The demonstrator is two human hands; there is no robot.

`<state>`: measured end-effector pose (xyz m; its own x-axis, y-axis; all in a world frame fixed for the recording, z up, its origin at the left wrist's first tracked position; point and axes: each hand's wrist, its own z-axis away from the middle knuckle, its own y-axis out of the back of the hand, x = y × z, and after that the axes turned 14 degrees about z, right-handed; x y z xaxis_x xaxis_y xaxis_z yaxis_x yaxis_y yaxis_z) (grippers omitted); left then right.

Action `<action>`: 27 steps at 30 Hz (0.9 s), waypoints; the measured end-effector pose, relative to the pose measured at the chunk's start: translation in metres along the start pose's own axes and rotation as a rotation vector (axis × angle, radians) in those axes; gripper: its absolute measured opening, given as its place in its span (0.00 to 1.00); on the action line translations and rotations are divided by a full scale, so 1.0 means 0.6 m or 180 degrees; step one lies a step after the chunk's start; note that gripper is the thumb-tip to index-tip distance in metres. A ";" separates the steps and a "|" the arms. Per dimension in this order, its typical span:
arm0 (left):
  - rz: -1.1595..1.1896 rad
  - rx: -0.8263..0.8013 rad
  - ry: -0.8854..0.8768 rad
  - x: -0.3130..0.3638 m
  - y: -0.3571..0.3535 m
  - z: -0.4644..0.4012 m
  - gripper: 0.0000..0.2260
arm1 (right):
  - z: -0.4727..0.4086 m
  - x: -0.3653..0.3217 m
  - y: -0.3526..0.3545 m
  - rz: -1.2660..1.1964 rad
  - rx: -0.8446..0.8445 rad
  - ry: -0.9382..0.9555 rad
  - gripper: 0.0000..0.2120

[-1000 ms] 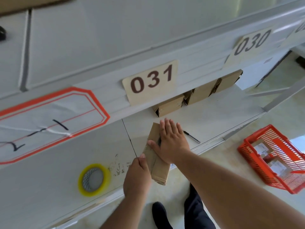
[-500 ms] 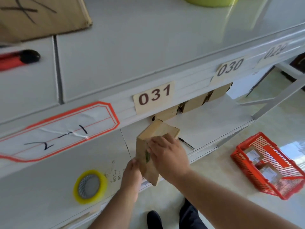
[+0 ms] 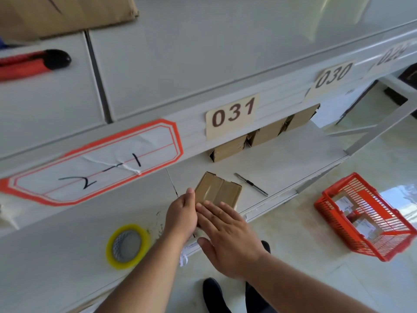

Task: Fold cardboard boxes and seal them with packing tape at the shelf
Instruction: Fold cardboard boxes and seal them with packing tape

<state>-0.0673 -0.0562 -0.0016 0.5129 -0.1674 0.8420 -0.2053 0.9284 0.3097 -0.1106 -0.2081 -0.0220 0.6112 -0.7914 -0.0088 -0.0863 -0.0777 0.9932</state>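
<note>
Cardboard box point(image 3: 217, 192) lies on the shelf point(image 3: 293, 159), left hand point(image 3: 181, 214) steadying its side, right hand point(image 3: 228, 236) flat, fingers straight, pressing the near end. Loose pressure here and the tape could lift, flaps springing open.

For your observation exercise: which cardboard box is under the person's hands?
The taped box at the shelf's front edge; the other three boxes sit untouched in a row behind.
</note>
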 end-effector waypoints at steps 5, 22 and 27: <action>0.0127 -0.0118 0.0112 0.001 0.002 -0.003 0.24 | -0.007 -0.003 0.001 0.0118 -0.0266 -0.0146 0.30; -0.0055 0.0086 -0.0012 -0.014 -0.005 -0.004 0.31 | -0.060 0.054 0.036 -0.0101 -0.1106 -0.0668 0.43; -0.0336 0.0046 -0.0141 -0.016 -0.004 -0.014 0.31 | -0.089 0.029 0.027 0.0138 -0.1289 -0.0975 0.41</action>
<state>-0.0647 -0.0542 -0.0145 0.4950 -0.2787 0.8230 -0.1643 0.9000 0.4037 -0.0594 -0.1905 0.0004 0.3499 -0.9349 0.0602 0.2426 0.1525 0.9581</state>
